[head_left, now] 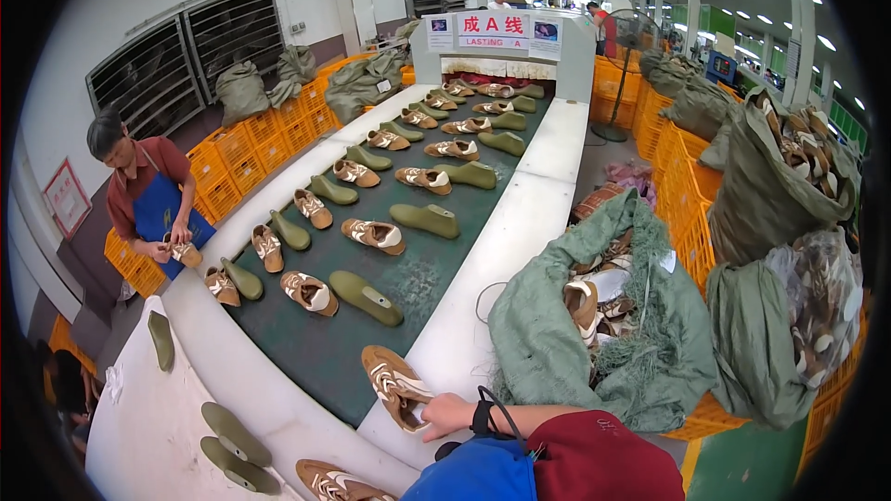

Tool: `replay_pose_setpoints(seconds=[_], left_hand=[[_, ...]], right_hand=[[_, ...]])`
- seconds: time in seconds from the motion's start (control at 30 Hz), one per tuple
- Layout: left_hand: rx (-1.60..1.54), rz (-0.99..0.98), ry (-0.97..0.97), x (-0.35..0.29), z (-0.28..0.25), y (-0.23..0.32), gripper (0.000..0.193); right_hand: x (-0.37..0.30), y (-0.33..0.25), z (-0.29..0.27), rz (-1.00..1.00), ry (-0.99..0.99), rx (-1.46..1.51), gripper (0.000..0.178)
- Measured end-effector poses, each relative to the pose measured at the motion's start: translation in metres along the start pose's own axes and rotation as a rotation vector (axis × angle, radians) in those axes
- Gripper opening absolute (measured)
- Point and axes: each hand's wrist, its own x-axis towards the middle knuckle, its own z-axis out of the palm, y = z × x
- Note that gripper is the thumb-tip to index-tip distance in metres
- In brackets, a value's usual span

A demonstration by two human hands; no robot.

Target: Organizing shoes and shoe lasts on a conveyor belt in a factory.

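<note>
My right hand (448,416), with a black band at the wrist, is closed on the heel end of a brown and white sneaker (394,380). The sneaker hangs over the belt's near right corner, toe pointing away. My left hand does not show. Beside my blue apron (475,475), at the lower edge, a second brown sneaker (336,482) is partly cut off. Green shoe lasts (237,434) lie in a pair on the white near table. On the green conveyor belt (432,250), sneakers and green lasts stand in rows, the closest being a sneaker (309,293) and a last (366,299).
A green sack (520,334) of sneakers stands at the right, close to my arm. More sacks and orange crates (682,213) line that side. A co-worker (153,190) at the left holds a sneaker (186,252). The belt meets a machine opening (501,65) at the far end.
</note>
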Motion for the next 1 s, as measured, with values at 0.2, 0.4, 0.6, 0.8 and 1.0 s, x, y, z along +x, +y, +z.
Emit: replay_pose_setpoints(seconds=[0.2, 0.4, 0.6, 0.8, 1.0], left_hand=[[0.027, -0.018, -0.008, 0.001, -0.004, -0.013, 0.056], [0.065, -0.036, -0.024, -0.006, -0.008, -0.038, 0.057], [0.083, -0.034, -0.008, 0.0, -0.008, -0.032, 0.053], [0.107, -0.121, -0.149, 0.01, -0.064, -0.002, 0.05], [0.274, -0.116, -0.152, 0.009, -0.082, -0.004, 0.048]], right_hand=[[0.003, -0.001, -0.002, -0.037, -0.021, -0.034, 0.044], [0.004, -0.002, 0.0, -0.041, -0.006, -0.025, 0.045], [0.0, -0.002, -0.003, -0.009, -0.012, -0.041, 0.044], [-0.004, 0.001, -0.003, -0.022, -0.023, -0.077, 0.044], [0.009, -0.003, -0.002, -0.084, -0.068, -0.111, 0.044]])
